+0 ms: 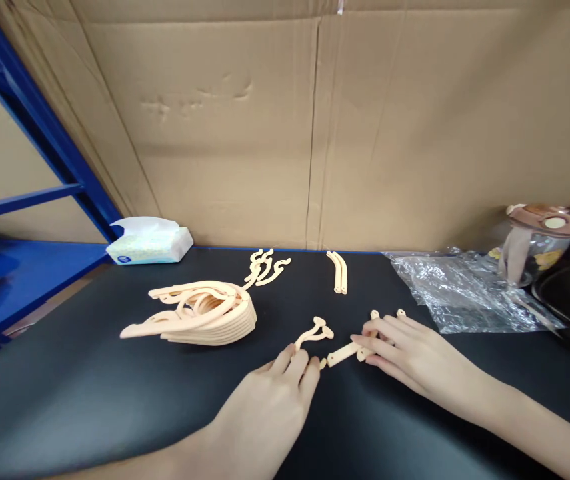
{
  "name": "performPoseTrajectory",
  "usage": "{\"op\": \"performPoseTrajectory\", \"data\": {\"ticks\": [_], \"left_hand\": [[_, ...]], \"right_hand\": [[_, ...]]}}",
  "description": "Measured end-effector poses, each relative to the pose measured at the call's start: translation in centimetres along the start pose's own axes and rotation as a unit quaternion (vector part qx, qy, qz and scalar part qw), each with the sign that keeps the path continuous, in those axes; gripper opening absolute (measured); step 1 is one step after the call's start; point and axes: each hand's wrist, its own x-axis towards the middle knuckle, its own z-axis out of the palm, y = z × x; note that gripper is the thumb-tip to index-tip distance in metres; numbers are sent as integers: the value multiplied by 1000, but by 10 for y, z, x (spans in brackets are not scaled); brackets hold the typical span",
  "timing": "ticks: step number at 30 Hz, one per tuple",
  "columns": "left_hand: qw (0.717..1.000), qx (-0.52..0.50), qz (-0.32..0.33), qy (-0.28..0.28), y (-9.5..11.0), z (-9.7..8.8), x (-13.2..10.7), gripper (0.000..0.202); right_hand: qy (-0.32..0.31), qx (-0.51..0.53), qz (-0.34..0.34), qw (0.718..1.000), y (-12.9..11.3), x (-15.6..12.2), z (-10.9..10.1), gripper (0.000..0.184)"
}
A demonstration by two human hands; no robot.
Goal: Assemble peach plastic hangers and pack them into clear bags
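Observation:
My left hand (275, 400) lies on the black table (89, 400), its fingertips touching a small peach plastic hook piece (315, 332). My right hand (409, 357) rests beside it with fingers closed over two straight peach plastic bars (345, 353), whose ends stick out past the fingers. A stack of several peach hanger parts (199, 313) lies to the left. More hook pieces (267, 267) and two curved bars (339, 272) lie farther back.
A tissue pack (149, 241) sits at the back left by a blue shelf frame (39, 127). Crumpled clear plastic wrap (459, 290) and a lidded jar (539, 243) are at the right. A cardboard wall (315, 120) closes the back.

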Motion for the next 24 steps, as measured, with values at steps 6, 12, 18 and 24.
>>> {"op": "performPoseTrajectory", "data": {"ticks": [6, 12, 18, 24], "left_hand": [[993, 27, -27, 110, -14, 22, -7, 44], [984, 22, -28, 173, -23, 30, -5, 28], [977, 19, -24, 212, -28, 28, -2, 24], [967, 77, -24, 240, -28, 18, -3, 29]], "right_hand": [[-19, 96, 15, 995, -2, -1, -5, 36], [-76, 303, 39, 949, -14, -1, -17, 30], [-56, 278, 32, 958, -19, 2, -16, 18], [-48, 209, -16, 977, -34, 0, -14, 20]]}}
